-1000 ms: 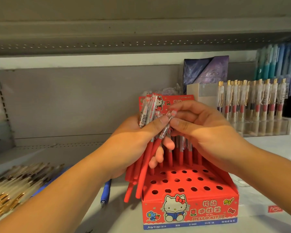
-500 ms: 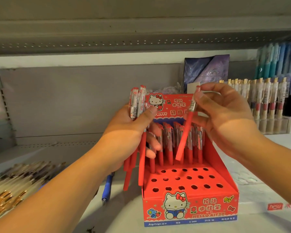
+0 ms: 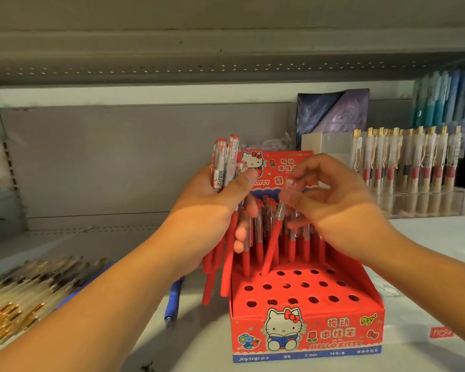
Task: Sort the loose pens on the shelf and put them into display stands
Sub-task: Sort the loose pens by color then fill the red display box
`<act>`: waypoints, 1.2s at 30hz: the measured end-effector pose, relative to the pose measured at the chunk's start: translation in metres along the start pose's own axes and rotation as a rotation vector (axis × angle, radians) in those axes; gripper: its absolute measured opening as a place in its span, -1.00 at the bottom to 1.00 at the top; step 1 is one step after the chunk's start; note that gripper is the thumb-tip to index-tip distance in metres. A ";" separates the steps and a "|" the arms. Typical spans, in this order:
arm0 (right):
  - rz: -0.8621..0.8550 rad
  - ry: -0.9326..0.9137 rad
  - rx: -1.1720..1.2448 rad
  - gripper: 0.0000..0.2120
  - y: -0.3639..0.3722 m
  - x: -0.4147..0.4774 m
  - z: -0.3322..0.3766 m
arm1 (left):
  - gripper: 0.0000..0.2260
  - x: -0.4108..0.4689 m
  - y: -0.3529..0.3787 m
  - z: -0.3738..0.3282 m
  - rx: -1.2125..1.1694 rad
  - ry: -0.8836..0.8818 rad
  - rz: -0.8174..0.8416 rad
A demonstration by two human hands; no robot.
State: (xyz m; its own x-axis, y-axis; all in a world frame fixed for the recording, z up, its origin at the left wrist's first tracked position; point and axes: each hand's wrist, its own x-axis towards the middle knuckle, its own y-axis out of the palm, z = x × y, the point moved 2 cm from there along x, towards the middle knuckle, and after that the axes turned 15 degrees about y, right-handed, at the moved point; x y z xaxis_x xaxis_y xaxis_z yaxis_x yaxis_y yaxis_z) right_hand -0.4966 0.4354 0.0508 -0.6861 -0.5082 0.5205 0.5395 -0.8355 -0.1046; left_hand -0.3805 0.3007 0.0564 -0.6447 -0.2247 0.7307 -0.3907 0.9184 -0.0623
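A red cardboard display stand [image 3: 306,334] with rows of round holes sits on the shelf in front of me. Several red pens stand in its back rows. My left hand [image 3: 215,208] grips a bunch of red pens [image 3: 224,167] upright, just left of the stand. My right hand [image 3: 330,202] pinches the clear top of one red pen [image 3: 273,242], which leans with its tip in a hole of the stand's third row from the front.
A blue pen [image 3: 173,302] lies on the shelf left of the stand. A heap of loose gold-clipped pens [image 3: 30,288] lies at the far left. A clear stand of gold-topped pens [image 3: 414,167] and blue pens [image 3: 448,95] fill the right back.
My right hand has drawn one red pen out of the left hand's bunch, carried it right, then lowered it so its tip sits in a hole. The left hand has stayed put.
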 end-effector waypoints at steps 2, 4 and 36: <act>0.052 -0.023 -0.044 -0.72 0.002 -0.002 -0.001 | -0.66 0.000 0.000 0.000 0.001 0.000 -0.001; 0.103 -0.017 -0.083 -0.71 0.003 -0.003 -0.003 | -0.66 0.000 0.000 0.000 0.004 -0.003 0.001; 0.293 0.014 0.094 -0.79 0.005 -0.015 0.014 | -0.66 -0.009 0.009 0.001 -0.050 -0.140 0.263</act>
State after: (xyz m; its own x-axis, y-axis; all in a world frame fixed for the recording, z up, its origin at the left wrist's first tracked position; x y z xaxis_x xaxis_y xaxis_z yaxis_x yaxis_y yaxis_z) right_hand -0.4768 0.4413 0.0546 -0.5011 -0.7281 0.4677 0.7579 -0.6301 -0.1691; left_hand -0.3786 0.3109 0.0483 -0.8053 -0.0163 0.5927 -0.1676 0.9651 -0.2012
